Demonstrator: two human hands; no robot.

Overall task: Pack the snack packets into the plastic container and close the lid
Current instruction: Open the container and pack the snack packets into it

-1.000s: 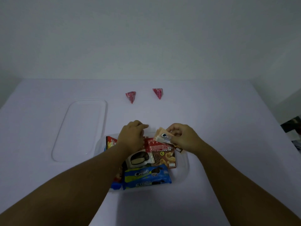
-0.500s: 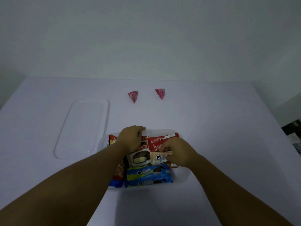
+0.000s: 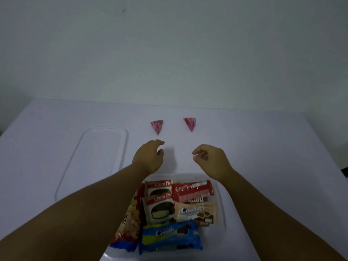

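Observation:
A clear plastic container (image 3: 222,213) sits near me on the white table. It holds two Choco Pie packets (image 3: 160,206), a red packet (image 3: 194,189), a tan cream-biscuit packet (image 3: 195,211), a blue cream-biscuit packet (image 3: 171,236) and a red snack bag (image 3: 130,225). Two pink triangular packets lie farther back, the left one (image 3: 157,126) and the right one (image 3: 190,124). My left hand (image 3: 149,157) hovers beyond the container, just short of the left pink packet, fingers apart and empty. My right hand (image 3: 211,161) is beside it, fingers loosely curled, holding nothing.
The clear lid (image 3: 94,159) lies flat on the table to the left of the container. A pale wall rises behind the table's far edge. Something dark shows at the far right edge (image 3: 344,170).
My right hand laid the tan cream-biscuit packet in the container and let go. Both hands then left the container and moved forward toward the pink triangular packets.

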